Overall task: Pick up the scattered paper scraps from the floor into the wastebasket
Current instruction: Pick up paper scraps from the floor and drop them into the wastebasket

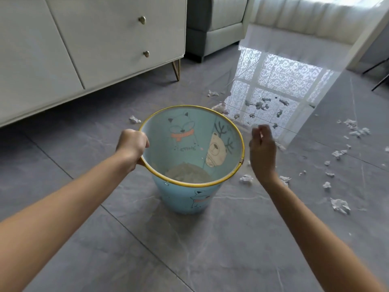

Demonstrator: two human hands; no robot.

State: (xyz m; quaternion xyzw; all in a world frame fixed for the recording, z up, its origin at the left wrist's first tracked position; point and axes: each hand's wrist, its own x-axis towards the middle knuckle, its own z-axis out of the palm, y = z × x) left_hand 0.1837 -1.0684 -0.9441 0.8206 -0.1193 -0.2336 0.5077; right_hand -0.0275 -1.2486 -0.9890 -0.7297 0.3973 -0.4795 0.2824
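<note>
Scraps (340, 205) litter glossy grey floor (189, 249) near cabinet (84, 49).

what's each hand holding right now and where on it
Left hand grips the wastebasket by its yellow rim, left side. Right hand is blurred, loosely curled; whether it holds anything cannot be told.

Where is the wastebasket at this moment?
The wastebasket is mid-frame in the head view, in front of the cabinet. The left hand grips its left rim; the right hand is close beside its right rim.
</note>
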